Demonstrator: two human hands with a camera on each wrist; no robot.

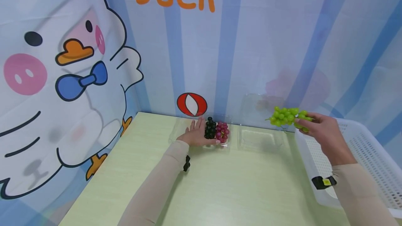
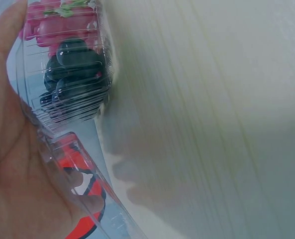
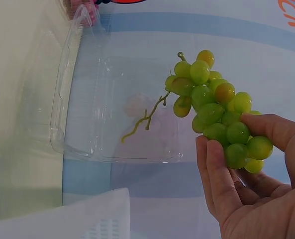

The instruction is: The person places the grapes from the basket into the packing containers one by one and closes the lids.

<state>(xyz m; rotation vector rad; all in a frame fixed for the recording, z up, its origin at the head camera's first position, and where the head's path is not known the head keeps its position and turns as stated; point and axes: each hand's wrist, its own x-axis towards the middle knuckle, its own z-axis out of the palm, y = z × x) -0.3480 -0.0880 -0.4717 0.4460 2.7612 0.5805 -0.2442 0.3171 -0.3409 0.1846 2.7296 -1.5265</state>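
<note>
With its fingertips and thumb, my right hand [image 1: 325,133] pinches one end of a bunch of green grapes [image 1: 282,117], raised over the table by the white basket. In the right wrist view the bare stem [image 3: 148,118] dangles from the bunch. My left hand [image 1: 196,136] lies against a clear plastic clamshell box, its fingers stretched out and its thumb along the near side. A bunch of black grapes [image 1: 210,130] and a bunch of pink grapes [image 1: 222,132] sit side by side in that box. The left wrist view shows its ribbed wall [image 2: 75,107].
A second clear clamshell box [image 1: 260,139] stands to the right, with its lid [image 1: 262,109] raised against the backdrop. The white perforated basket [image 1: 358,130] occupies the table's right side. A printed duck curtain [image 1: 204,55] hangs behind the pale wooden table [image 1: 226,187].
</note>
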